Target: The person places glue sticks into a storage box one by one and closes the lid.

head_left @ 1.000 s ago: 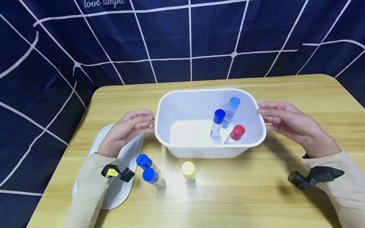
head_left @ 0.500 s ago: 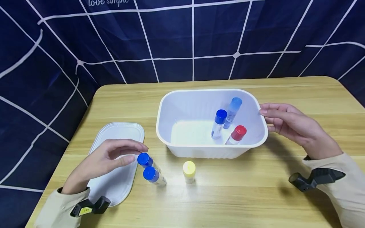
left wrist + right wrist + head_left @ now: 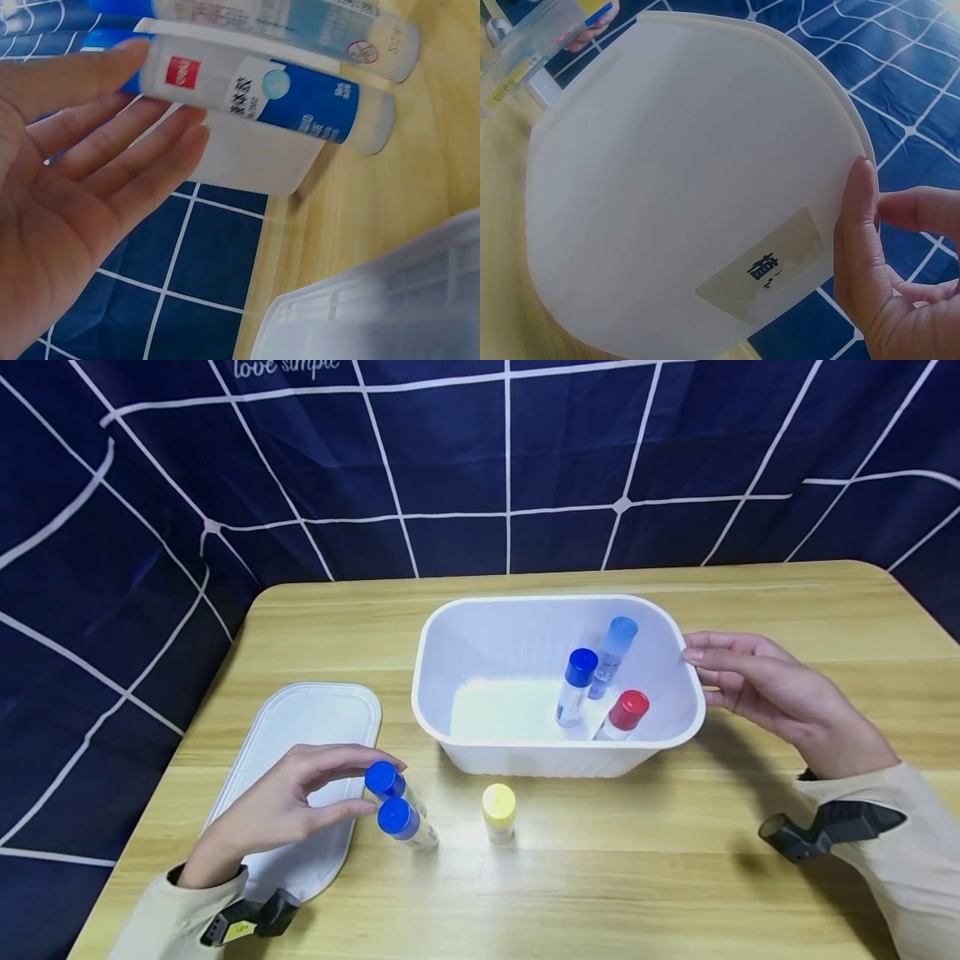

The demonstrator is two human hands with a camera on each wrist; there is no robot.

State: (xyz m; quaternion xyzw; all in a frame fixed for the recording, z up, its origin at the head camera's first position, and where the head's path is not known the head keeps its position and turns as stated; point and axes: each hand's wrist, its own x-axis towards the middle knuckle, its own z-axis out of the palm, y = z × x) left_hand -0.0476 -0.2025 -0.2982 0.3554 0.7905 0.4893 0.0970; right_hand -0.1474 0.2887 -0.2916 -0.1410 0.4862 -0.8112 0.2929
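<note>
My left hand point(image 3: 281, 806) has its thumb and fingertips on either side of the blue cap of a liquid glue bottle point(image 3: 255, 94), which stands on the table. Right beside it is a second glue bottle point(image 3: 408, 825) with the same cap colour. A yellow-capped glue bottle point(image 3: 498, 814) stands to their right. On the right, my other hand point(image 3: 772, 693) pinches the end rim of a white plastic bin point(image 3: 551, 760). Inside the bin are a light-blue-capped bottle point(image 3: 613, 652), a dark-blue-capped bottle point(image 3: 576, 689) and a red-capped bottle point(image 3: 624, 717).
A white lid point(image 3: 322, 706) lies on the wooden table point(image 3: 600, 868), partly under my left forearm. Dark blue cloth point(image 3: 450, 460) with white lines hangs behind and at the left. A printed sticker point(image 3: 765, 266) is on the bin's outer end.
My left hand has left the bin's left end, come back toward the two blue-capped bottles, and closed in around one cap. The right hand stays at the rim.
</note>
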